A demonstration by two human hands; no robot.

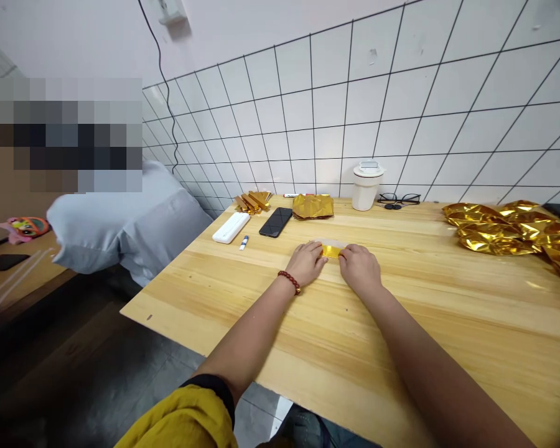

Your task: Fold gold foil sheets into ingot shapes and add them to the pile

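Note:
A small piece of gold foil paper [331, 251] with a pale upper edge lies on the wooden table between my hands. My left hand [305, 264], with a red bead bracelet [290, 281] at the wrist, has its fingers closed on the paper's left end. At the right end, my right hand [360, 267] grips the same paper with bent fingers. Both hands rest low against the tabletop, and the fingers hide the paper's two ends. Beyond them lies a flat stack of gold foil paper [313, 206].
Left of the stack are a black phone [275, 222], a white power bank [231, 228], a small blue-and-white tube [244, 242] and folded gold strips [253, 201]. A white cup [367, 185], glasses [399, 200] and crumpled gold foil [499, 229] stand along the wall. A person [130, 218] leans at left.

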